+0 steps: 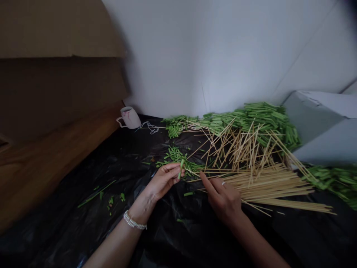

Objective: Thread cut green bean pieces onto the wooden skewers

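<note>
My left hand (163, 180), with a bead bracelet at the wrist, pinches a short green stalk piece (181, 168) upright between thumb and fingers. My right hand (221, 197), wearing a ring, is closed on a thin wooden skewer (195, 173) whose tip points at the green piece. A fanned heap of wooden skewers (264, 182) lies just right of both hands on the black plastic sheet (139, 230). A small pile of cut green pieces (174, 154) sits just beyond my left hand.
A long heap of green stalk pieces (251, 119) runs along the white wall, with more green stalks (334, 180) at the right. A pale box (323, 123) stands at right. A white mug (128, 117) and cord (149, 127) sit at the back. A wooden surface (41, 163) borders the left.
</note>
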A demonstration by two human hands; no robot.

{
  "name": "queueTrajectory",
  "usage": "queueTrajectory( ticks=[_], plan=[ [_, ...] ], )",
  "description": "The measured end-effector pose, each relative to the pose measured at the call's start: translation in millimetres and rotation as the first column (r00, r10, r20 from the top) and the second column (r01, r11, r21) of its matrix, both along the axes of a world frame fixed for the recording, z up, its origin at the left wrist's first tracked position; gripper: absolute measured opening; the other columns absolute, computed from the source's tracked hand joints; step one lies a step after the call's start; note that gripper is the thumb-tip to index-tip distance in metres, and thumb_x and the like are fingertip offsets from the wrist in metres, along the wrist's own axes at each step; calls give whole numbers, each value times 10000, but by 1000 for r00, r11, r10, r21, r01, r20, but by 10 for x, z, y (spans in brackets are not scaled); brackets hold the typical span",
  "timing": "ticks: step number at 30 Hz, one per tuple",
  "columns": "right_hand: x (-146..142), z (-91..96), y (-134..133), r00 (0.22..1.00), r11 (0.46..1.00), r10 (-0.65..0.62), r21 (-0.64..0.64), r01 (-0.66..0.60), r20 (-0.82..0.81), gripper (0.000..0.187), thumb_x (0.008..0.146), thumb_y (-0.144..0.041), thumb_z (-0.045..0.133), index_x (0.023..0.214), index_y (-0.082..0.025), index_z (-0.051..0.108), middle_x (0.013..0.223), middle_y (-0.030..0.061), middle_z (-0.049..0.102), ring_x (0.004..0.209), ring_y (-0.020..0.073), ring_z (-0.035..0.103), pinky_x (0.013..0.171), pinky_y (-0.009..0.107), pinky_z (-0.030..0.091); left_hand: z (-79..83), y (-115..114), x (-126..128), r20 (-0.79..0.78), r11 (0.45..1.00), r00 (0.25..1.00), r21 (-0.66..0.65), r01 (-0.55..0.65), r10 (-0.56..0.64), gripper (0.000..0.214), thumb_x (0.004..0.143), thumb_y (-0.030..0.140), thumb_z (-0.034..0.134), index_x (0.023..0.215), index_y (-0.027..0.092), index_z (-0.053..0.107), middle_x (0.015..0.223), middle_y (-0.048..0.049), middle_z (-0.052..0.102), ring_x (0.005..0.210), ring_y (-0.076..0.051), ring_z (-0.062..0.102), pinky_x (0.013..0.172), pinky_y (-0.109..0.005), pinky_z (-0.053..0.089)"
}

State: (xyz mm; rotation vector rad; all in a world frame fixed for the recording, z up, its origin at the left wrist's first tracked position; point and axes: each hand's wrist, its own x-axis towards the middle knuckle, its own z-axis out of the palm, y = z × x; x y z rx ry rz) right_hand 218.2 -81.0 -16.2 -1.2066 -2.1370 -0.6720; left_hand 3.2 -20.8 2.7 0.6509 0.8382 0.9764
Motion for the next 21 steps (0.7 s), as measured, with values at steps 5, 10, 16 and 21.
queueTrajectory(
  ticks=[5, 10, 16, 21],
  plan=[
    [-32, 4, -25, 1000, 1000, 17, -8, -17, -8, 468, 862, -8, 470, 1309, -135, 531, 702, -5, 599, 615, 129, 448, 585, 309, 279, -8, 4, -12, 15, 999, 999, -33, -34, 34, 310, 574, 237, 891, 818, 117, 744, 729, -27, 691, 645, -75, 611, 598, -164, 467],
    [-40, 1, -21, 999, 1000, 21, 2, -21, -32, 469, 855, 5, 465, 1291, -145, 548, 693, -11, 602, 603, 115, 454, 581, 298, 281, -58, 1, 10, 13, 999, 1000, -32, -24, 25, 298, 582, 244, 887, 814, 118, 750, 740, -25, 690, 655, -71, 601, 620, -167, 465],
    [-47, 9, -35, 1000, 1000, 24, 4, -24, -10, 451, 855, -16, 485, 1278, -151, 558, 674, -16, 595, 588, 113, 453, 584, 296, 291, -83, -16, 13, 11, 1000, 1000, -18, -17, 18, 246, 612, 231, 869, 804, 129, 755, 753, -29, 693, 674, -77, 599, 651, -184, 457],
    [-55, 7, -41, 1000, 1000, 7, -7, -7, 2, 463, 853, -22, 475, 1293, -150, 546, 676, -16, 591, 571, 112, 442, 569, 302, 279, -78, -16, 10, 14, 1000, 1000, -3, -3, 3, 244, 606, 235, 874, 794, 133, 756, 731, -21, 682, 665, -72, 590, 644, -178, 457]
  ],
)
